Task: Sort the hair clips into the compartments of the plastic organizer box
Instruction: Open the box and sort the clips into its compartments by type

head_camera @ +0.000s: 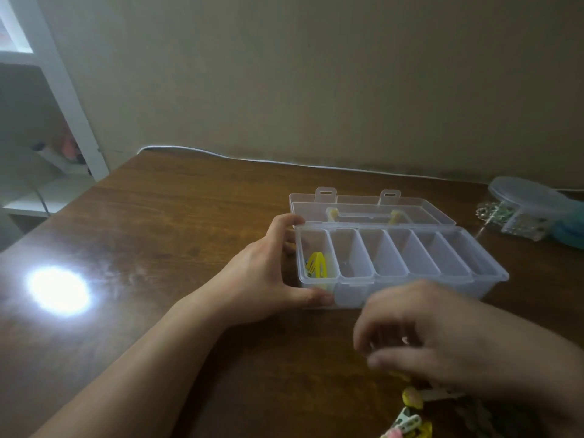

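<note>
Head view: 1 brown wood-grain table (177,216) carries 1 clear plastic organizer box (401,263) at 1 o'clock, lid back, 6 oblong compartments. 1 yellow clip (317,264) lies in the leftmost. A heap of hair clips (414,415) sits at 5 o'clock. Left hand (268,273) grips the box's left end, thumb in front. Right hand (420,330) hovers blurred, fingers curled; hold unclear.

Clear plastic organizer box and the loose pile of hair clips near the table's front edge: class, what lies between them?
In the head view, the blurred right hand hovers between the clear plastic organizer box and the hair clips, over bare brown wooden table.
</note>
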